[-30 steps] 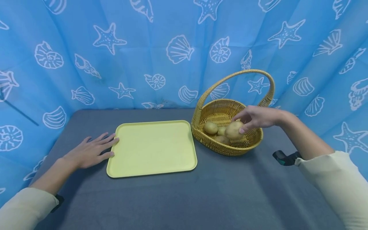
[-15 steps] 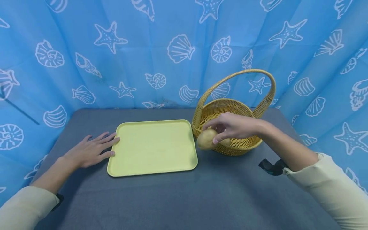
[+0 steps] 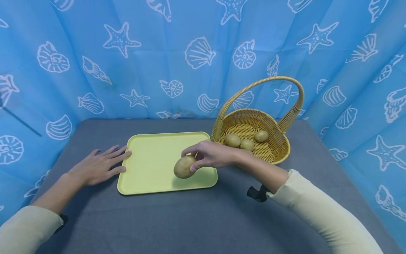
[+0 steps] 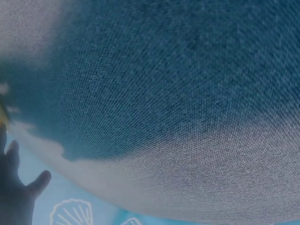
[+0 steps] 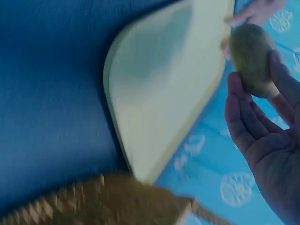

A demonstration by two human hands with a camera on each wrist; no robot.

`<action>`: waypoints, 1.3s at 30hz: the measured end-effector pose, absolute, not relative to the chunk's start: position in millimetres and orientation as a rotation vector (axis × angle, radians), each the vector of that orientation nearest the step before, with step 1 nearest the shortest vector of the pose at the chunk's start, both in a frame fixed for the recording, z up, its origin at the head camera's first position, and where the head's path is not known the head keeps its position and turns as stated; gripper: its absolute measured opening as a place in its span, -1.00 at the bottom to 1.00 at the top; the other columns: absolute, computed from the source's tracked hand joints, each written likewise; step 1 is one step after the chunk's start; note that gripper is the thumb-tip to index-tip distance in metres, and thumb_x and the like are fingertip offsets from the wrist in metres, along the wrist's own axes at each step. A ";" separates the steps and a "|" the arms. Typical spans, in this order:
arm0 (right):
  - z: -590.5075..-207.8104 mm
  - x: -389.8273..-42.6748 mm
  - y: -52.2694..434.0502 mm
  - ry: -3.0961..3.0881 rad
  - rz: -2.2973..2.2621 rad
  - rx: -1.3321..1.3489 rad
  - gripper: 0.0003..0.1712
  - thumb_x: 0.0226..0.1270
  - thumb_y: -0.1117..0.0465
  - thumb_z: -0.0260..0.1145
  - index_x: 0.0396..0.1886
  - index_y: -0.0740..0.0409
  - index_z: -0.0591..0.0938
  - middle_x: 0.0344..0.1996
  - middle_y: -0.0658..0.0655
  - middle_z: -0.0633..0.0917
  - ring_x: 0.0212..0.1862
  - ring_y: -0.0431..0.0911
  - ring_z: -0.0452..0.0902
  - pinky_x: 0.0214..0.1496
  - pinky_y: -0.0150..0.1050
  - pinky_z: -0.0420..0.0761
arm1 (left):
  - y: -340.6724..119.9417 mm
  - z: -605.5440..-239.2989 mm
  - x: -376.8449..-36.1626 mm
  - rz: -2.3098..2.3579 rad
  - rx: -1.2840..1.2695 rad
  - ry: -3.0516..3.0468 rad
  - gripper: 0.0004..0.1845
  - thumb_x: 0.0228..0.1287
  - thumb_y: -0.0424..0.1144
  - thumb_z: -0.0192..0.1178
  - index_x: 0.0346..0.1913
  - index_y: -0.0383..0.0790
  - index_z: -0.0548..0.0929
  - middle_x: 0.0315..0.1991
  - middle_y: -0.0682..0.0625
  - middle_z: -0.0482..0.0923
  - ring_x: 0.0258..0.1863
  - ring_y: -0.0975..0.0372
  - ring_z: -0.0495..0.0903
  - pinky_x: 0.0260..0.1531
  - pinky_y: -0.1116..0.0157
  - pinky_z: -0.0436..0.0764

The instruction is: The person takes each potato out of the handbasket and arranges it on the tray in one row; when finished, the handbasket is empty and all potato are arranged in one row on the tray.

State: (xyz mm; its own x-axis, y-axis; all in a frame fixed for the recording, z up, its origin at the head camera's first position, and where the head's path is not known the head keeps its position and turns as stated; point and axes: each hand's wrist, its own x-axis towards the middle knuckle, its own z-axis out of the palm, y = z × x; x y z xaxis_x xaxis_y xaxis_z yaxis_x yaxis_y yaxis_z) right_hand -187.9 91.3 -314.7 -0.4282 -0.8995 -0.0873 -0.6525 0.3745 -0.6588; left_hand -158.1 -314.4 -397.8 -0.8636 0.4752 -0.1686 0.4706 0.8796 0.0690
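A tan, oval potato (image 3: 184,167) is held above a pale-yellow, round-cornered rectangular tray (image 3: 152,162), gripped between the thumb and fingers of a person's right hand (image 3: 210,154). The left hand (image 3: 99,165), fingers spread, touches the tray's left edge. Just right, a golden, arch-handled wicker basket (image 3: 253,120) holds more potatoes (image 3: 232,140).

Your left sleeve (image 3: 30,227) and right sleeve (image 3: 323,210) are plain, pale cream cloth, each ending in a slightly loose edge, the right one softly creased. A small black fitting (image 3: 62,223) peeks out beneath the left; a chunkier, curved black piece (image 3: 260,194) juts below the right. Your left hand (image 3: 98,165) and right hand (image 3: 209,154) are bare.
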 end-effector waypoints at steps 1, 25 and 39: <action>-319.6 -187.2 84.8 2.194 -0.790 -1.327 -0.43 0.34 0.19 0.41 0.29 0.29 0.53 0.06 0.14 0.69 -0.07 -0.19 0.69 0.02 -0.33 0.61 | -314.6 -398.4 -158.7 0.035 0.733 2.870 -0.24 0.47 0.33 -0.13 0.57 -0.01 0.20 0.55 -0.16 0.10 0.51 -0.16 0.06 0.24 -0.41 0.08; -388.0 -157.4 -46.3 2.158 -1.076 -1.103 -0.61 0.46 0.17 0.29 0.18 0.26 0.61 -0.32 0.04 0.79 -0.34 -0.33 0.66 -0.28 -0.52 0.54 | -313.4 -397.5 -160.6 0.040 0.733 2.866 -0.33 0.54 0.23 -0.16 0.55 -0.01 0.23 0.55 -0.15 0.11 0.49 -0.17 0.10 0.21 -0.44 0.12; -392.5 -157.2 -54.2 2.160 -1.031 -0.990 -0.45 0.54 0.16 0.18 0.41 0.31 0.39 -0.46 -0.03 0.73 -0.42 -0.32 0.65 -0.21 -0.52 0.53 | -312.1 -394.6 -161.0 0.037 0.727 2.841 -0.36 0.57 0.18 -0.18 0.56 -0.02 0.22 0.55 -0.14 0.10 0.49 -0.17 0.11 0.21 -0.43 0.13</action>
